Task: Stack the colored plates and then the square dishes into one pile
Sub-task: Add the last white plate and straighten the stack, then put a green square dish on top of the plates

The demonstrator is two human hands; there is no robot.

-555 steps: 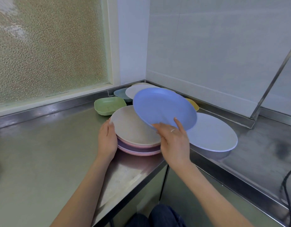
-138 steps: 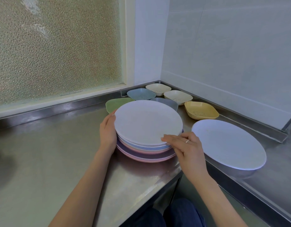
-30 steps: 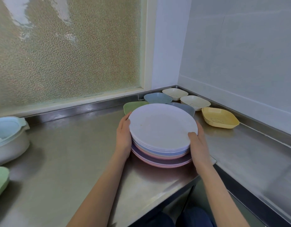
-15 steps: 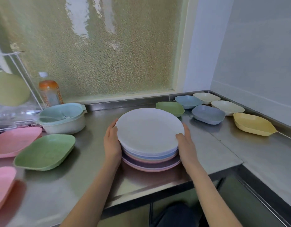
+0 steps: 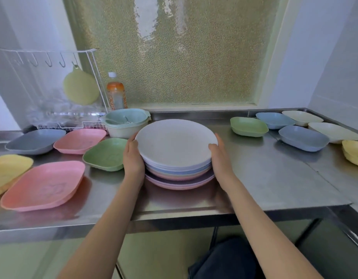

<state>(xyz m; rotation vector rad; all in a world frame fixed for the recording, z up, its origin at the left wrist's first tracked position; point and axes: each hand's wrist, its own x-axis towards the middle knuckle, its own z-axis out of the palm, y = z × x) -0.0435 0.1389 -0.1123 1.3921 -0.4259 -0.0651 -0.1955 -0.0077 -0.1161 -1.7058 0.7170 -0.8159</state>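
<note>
White-topped plate stack (image 5: 175, 156) sat mid-frame on worktop (image 5: 274, 178), left hand (image 5: 133, 158) and right hand (image 5: 220, 158) fingers clasping its sides. Best set flat, then add green dish (image 5: 106, 154).

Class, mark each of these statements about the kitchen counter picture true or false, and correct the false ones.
1. Both hands, left hand and right hand, hold the stack of round plates. True.
2. The top plate is pink. False: it is white.
3. A green square dish sits just left of the stack. True.
4. The orange-capped bottle lies on its side. False: the bottle stands upright, with a white cap.
5. Square dishes already top the stack. False: none do.
</note>
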